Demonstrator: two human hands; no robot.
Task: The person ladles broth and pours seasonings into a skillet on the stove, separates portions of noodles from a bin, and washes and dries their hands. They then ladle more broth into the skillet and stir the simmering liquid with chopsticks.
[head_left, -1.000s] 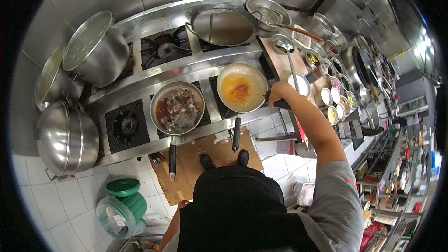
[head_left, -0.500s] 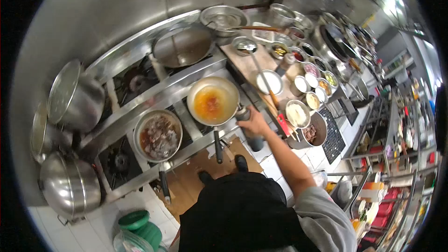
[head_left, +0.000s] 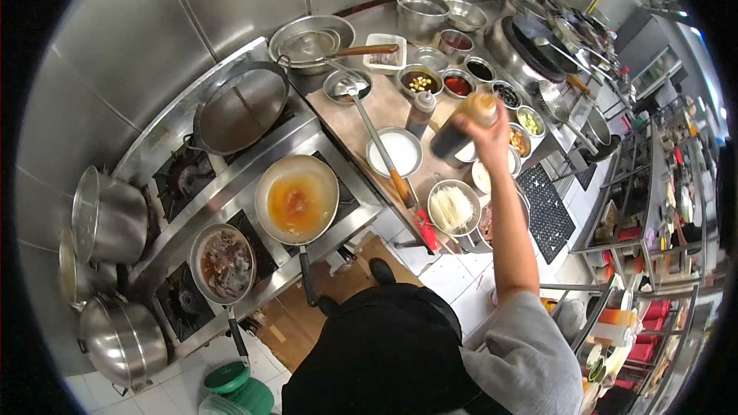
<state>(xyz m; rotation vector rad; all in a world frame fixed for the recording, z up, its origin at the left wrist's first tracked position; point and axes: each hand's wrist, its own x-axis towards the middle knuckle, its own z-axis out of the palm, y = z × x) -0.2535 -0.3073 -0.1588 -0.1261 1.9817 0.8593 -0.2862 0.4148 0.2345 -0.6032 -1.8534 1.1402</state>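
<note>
My right hand (head_left: 490, 132) is closed around a squeeze bottle of dark liquid (head_left: 450, 138) with a yellowish top. The bottle is tilted over the small bowls on the side counter. Close to its left stand a smaller squeeze bottle (head_left: 420, 113) and a bowl of white powder or liquid (head_left: 394, 152). Below my forearm sits a bowl of pale strips (head_left: 452, 210). On the stove, a frying pan (head_left: 330, 184) contains orange-brown liquid, and a second pan (head_left: 250, 261) has dark, glossy pieces in it. My left hand is out of view.
A wok (head_left: 238, 107) rests on a back burner, and large pots (head_left: 115, 215) stand at the left. Across the counter (head_left: 330, 111) lies a ladle with a wooden handle (head_left: 400, 184). Metal shelving (head_left: 638, 250) lines the right side.
My right hand has carried the bottle from beside the frying pan, up and right, to above the counter bowls. The view has shifted, moving the pans leftward in the picture.
</note>
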